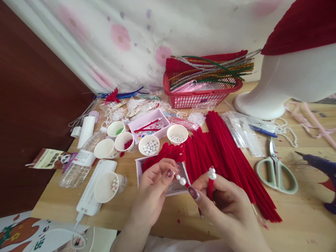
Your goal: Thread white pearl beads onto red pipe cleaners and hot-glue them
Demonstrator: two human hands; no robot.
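My left hand [154, 183] is closed in a pinch over a white tray [139, 167], its fingertips at two white pearl beads [180, 179]. My right hand [223, 201] is closed round a short red pipe cleaner piece [210, 187] held upright, with white pearl beads [211, 173] on its top end. The two hands nearly touch at the beads. Looped red pipe cleaner pieces [168, 152] lie in the tray just behind my left hand.
A wide pile of red pipe cleaners [231, 157] lies to the right. Paper cups of beads [148, 145] and a pink box [148, 127] stand behind. A red basket [202, 94], green scissors [275, 168], a glue gun [320, 164], a white mannequin base [275, 91] and a plastic bottle [78, 161] surround them.
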